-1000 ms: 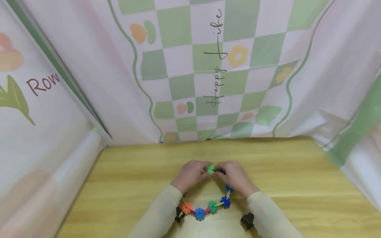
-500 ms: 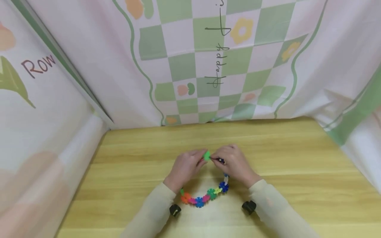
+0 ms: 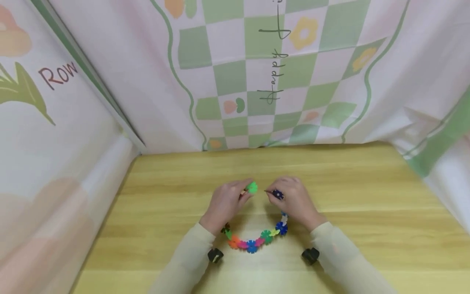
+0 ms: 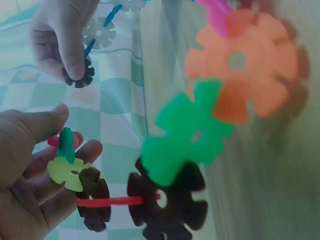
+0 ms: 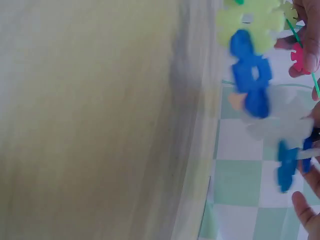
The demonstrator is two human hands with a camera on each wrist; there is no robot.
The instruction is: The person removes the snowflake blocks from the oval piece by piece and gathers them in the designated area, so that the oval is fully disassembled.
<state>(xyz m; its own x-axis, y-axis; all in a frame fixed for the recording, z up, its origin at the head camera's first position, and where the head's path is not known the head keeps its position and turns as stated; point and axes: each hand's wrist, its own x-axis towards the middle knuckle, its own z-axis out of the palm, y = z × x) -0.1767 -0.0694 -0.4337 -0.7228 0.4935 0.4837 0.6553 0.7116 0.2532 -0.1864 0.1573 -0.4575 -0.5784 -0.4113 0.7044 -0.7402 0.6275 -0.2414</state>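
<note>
A chain of interlocking snowflake discs hangs between the two hands, its lower curve with an orange disc (image 3: 234, 242) and a blue disc (image 3: 251, 246) low over the table. My left hand (image 3: 224, 204) pinches a pink disc (image 5: 298, 56) near one end. From it a bright green end disc (image 3: 252, 187) sticks out to the right. At the other end, my right hand (image 3: 295, 202) pinches a black disc (image 4: 80, 78) between thumb and finger, edge pointing left. A small gap separates the two end discs. Dark blue and white discs follow below the right hand.
Both hands work above a wooden table (image 3: 330, 171). A checked curtain (image 3: 264, 81) hangs behind it, with more cloth on both sides. Black wrist straps' mounts, left mount (image 3: 215, 255) and right mount (image 3: 310, 256), sit at the sleeves.
The green and black end discs were touching half a second ago; now they are apart, and the green disc's face has turned more toward the head camera. The head view has tilted down.
</note>
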